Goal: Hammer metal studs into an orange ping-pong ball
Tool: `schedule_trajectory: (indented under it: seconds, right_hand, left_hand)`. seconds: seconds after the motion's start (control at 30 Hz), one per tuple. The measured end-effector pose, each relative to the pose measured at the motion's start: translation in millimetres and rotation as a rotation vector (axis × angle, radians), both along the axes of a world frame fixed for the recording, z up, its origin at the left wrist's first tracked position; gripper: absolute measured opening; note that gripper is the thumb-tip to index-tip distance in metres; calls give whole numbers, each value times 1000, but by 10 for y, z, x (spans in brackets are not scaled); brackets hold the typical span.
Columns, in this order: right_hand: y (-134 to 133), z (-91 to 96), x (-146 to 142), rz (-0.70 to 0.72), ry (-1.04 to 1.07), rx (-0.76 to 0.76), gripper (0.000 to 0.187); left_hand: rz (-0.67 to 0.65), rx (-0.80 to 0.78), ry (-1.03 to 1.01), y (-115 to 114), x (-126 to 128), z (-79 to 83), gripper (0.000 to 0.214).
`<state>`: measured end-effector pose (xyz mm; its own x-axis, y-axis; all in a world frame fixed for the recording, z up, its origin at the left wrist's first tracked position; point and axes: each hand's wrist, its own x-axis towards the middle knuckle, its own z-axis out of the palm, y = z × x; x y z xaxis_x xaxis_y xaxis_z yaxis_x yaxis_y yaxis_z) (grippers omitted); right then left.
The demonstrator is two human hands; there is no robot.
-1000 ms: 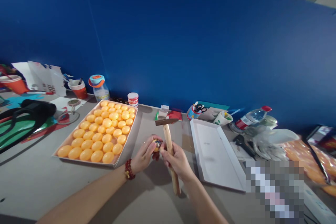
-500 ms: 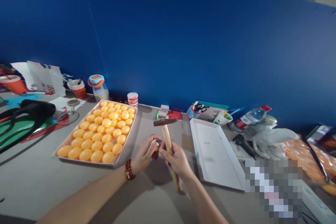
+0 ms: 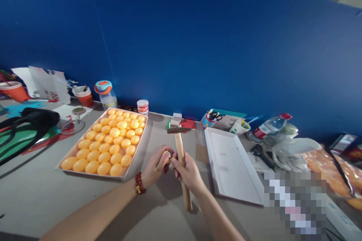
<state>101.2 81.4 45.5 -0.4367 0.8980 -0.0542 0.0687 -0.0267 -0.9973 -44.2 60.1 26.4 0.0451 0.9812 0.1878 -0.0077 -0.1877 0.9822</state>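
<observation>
My left hand (image 3: 157,165), with a red bead bracelet at the wrist, is closed around a small orange ball (image 3: 167,155) held just above the table. My right hand (image 3: 189,173) grips the wooden handle of a hammer (image 3: 179,149), whose dark head points away from me. The fingertips of both hands meet at the ball. To the left lies a tray (image 3: 134,160) packed with several orange balls (image 3: 113,143).
An empty white tray (image 3: 232,165) lies right of my hands. Along the blue wall stand cups (image 3: 85,96), a jar (image 3: 106,93), a small tin (image 3: 143,106), a water bottle (image 3: 271,125) and scissors. A black and green bag (image 3: 22,128) sits far left; orange bags far right.
The hammer tilted slightly, its head shifting a little right and the handle's end moving left. Both hands stayed together at the ball.
</observation>
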Motion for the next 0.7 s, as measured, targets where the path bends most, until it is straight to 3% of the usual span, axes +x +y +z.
schedule_trajectory:
  seconds: [0.3,0.7]
  right_hand:
    - [10,-32,-11,22,-8,98,20]
    - [-16,-56,-46,23,82,-31,29]
  left_hand:
    - [3,-57,-63,11,35,-49,30]
    - [24,9,77,-5,17,-17,31]
